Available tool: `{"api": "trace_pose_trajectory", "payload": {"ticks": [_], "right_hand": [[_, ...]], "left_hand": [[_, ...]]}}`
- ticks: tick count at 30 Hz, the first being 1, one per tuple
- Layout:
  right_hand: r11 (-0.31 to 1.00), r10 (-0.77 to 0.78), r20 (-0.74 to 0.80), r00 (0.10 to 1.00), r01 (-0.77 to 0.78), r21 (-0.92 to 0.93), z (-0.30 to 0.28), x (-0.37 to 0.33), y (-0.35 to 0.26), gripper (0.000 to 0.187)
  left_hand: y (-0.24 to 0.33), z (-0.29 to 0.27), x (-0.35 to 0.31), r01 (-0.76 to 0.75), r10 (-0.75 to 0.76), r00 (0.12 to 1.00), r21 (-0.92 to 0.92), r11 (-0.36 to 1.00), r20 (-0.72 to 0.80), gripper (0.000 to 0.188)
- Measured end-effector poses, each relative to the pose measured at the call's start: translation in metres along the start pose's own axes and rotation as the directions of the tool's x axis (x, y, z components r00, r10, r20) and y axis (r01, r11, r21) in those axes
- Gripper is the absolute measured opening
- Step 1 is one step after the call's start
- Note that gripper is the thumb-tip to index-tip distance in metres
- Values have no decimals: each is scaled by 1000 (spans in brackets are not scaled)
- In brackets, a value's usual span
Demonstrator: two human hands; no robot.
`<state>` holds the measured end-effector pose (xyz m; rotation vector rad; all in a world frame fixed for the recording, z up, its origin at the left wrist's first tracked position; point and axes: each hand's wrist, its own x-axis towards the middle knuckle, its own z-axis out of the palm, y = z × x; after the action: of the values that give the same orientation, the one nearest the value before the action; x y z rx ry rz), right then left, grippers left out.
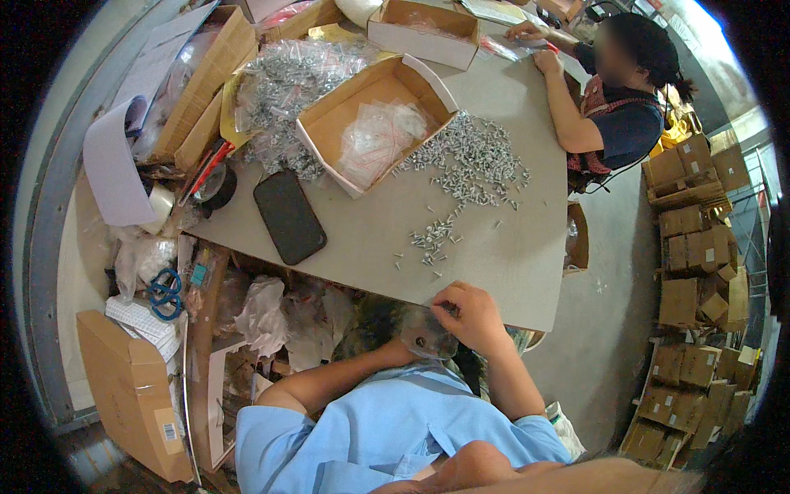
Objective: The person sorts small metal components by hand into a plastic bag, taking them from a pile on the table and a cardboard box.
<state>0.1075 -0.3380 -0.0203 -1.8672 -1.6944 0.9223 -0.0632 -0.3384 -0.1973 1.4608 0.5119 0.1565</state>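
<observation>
while the left hand [401, 351] grips a clear bag [436, 341], the right hand [467, 311] curls its fingers beside it, their hold unclear. loose screws [477, 165] lie on the table [358, 239].

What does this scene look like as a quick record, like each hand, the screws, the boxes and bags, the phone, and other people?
Left hand: holding a clear plastic bag in front of the table's near edge
Right hand: fingers curled at the bag's upper edge; grip unclear
Screws: large loose pile, smaller heap nearer the hands
Open cardboard box: holds small clear zip bags
Filled bags: small metal hardware, left of that box
Smartphone: black, lying on the grey table
Co-worker: at the table's right side
</observation>
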Motion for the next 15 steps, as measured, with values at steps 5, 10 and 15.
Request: {"api": "trace_pose_trajectory", "payload": {"ticks": [5,10,15], "right_hand": [[991,-115,-325,939,86,-102,4,26,4,26],[976,-191,-400,896,130,-174,12,42,12,30],[976,-202,-407,891,151,-155,13,44,19,25]], "left_hand": [[9,-4,0,45,-48,999,88,995,24,28],[-1,-2,0,9,-11,1000,74,997,24,37],[-18,3,3,72,-71,997,187,980,-11,41]]}}
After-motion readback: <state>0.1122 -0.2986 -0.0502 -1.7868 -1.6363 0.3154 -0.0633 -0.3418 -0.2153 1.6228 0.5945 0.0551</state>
